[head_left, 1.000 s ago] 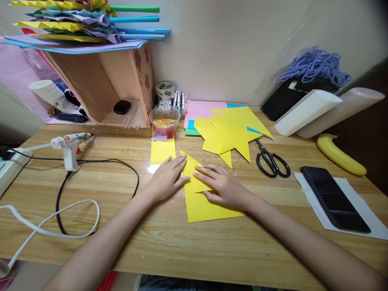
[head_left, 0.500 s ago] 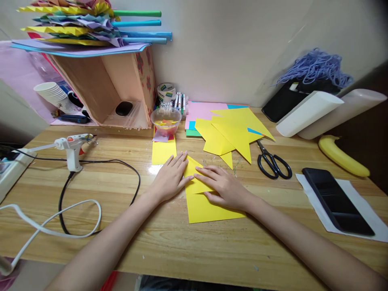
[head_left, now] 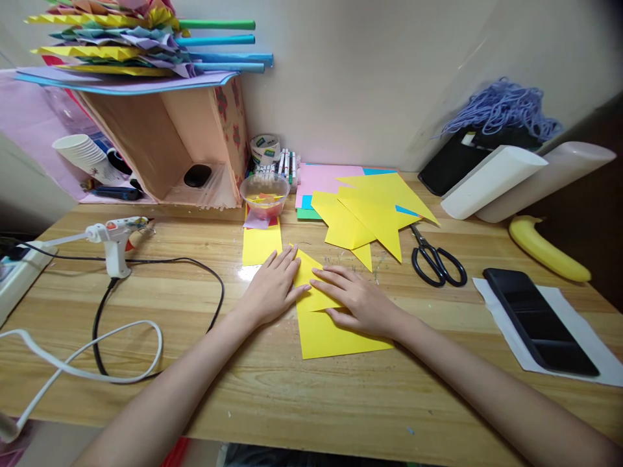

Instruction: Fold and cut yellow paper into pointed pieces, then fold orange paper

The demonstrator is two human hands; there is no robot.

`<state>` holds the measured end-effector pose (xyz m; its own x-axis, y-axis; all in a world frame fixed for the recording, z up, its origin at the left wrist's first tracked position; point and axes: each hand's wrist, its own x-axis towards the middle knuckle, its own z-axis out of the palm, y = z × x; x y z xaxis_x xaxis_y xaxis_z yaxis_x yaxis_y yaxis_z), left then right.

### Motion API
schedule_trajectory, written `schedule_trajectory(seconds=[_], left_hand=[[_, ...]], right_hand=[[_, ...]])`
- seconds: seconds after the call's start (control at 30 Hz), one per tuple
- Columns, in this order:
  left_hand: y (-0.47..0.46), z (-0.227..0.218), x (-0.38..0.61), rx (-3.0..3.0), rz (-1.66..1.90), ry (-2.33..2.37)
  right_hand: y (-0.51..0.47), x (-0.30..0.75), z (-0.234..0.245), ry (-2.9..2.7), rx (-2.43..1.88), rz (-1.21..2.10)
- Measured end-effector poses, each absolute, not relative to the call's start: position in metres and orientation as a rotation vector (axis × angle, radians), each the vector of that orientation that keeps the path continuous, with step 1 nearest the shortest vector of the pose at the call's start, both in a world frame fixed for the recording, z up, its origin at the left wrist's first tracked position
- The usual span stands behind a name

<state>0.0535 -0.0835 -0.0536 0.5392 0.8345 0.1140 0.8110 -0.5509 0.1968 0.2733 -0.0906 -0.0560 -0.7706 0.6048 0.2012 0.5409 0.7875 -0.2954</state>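
Note:
A sheet of yellow paper (head_left: 335, 336) lies on the wooden table in front of me, its upper part folded over into a slanted flap. My left hand (head_left: 275, 282) rests flat along the paper's left edge, fingers stretched out and pointing away from me. On the flap lies my right hand (head_left: 357, 299), its fingers extended to the left and pressing the paper down. The left thumb tip and right fingertips nearly meet on the flap. Part of the fold is hidden under the right hand. Beyond the hands sit several cut yellow paper pieces (head_left: 365, 217) with pointed corners.
Black-handled scissors (head_left: 438, 266) lie right of the cut pieces. A phone (head_left: 540, 321) on white paper and a banana (head_left: 549, 248) are at the right. A hot glue gun (head_left: 115, 243) with cables stands left. A plastic bowl (head_left: 265, 198) of scraps is behind the left hand.
The camera view has shifted very slightly. Both hands stay in place on the folded yellow paper.

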Motion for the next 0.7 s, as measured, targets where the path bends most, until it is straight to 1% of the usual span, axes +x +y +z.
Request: schedule_trajectory(seconds=[0.4,0.7], left_hand=[[-0.0838,-0.0604,0.0514,2.547,0.421,1.36],[-0.0833,-0.0635,0.0515,2.516,0.419,1.354]], right_hand=[[-0.0905,0.2741,-0.0571,-2.736,-0.873,0.324],[-0.0901,0.2737,-0.0563,-2.748,-0.876,0.303]])
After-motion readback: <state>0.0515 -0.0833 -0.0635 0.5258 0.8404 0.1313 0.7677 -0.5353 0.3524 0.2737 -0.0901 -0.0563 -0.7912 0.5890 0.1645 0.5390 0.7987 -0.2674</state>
